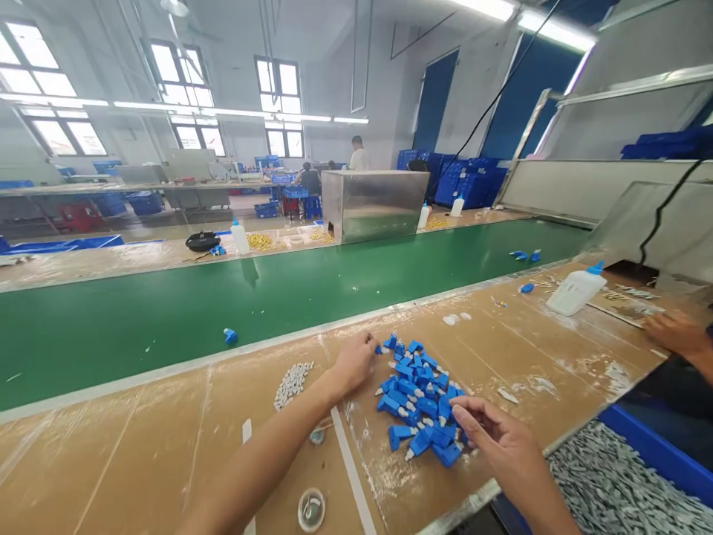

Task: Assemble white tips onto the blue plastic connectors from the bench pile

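Observation:
A heap of small blue plastic parts with whitish tips (417, 394) lies on the brown worktop between my hands. My left hand (353, 362) is at the heap's far left edge, fingers curled down beside a blue piece; whatever they pinch is hidden. At the right edge of the heap is my right hand (501, 438), its thumb and fingers loosely bent and apart, the tips by the outermost blue parts. Left of the heap, beyond my left forearm, sits a small pile of grey pieces (293, 384). A small round clear dish (311, 510) stands nearer to me.
A green conveyor belt (301, 290) runs across behind the worktop, with a loose blue part (230, 336) on it. To the right are a white squeeze bottle (576, 291), another person's hand (676, 331) and a blue bin (662, 453) of grey parts.

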Demonstrator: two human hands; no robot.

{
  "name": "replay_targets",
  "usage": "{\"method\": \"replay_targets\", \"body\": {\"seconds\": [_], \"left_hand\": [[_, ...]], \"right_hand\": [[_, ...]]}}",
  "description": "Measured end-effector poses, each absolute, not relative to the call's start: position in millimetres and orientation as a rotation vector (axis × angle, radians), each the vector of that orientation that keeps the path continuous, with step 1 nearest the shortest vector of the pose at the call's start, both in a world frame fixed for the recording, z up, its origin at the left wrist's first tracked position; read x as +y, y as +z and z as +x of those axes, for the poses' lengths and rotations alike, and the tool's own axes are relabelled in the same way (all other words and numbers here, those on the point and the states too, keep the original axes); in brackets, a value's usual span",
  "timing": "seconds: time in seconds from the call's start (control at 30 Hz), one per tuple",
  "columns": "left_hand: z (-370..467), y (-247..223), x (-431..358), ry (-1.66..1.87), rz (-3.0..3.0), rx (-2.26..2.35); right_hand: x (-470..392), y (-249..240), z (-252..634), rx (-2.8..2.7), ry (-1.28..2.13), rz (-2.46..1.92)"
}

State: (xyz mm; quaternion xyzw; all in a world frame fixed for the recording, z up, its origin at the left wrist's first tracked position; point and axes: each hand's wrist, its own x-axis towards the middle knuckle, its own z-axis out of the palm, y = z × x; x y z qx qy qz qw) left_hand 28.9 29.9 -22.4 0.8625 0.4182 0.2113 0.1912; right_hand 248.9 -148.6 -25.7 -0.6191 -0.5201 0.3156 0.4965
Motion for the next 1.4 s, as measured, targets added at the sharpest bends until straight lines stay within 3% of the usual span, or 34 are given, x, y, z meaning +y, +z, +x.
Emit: {"method": "replay_targets", "body": {"seconds": [0.27, 0.5, 1.03, 1.4], "left_hand": [[-77, 11, -88, 0.992, 1.779, 1.253], [-116, -20, -194, 1.168, 0.954, 1.203], [-118, -43, -209, 1.278, 0.577, 1.122], [-103, -35, -223, 1.151, 0.259, 0.821]], "right_hand": [[-189, -41, 142, -1.598, 1.239, -1.276], [-173, -65, 89, -1.720, 1.247, -1.216], [-182, -50, 84, -1.946, 1.130, -1.118], [-173, -30, 102, -1.664, 1.174, -1.182]]}}
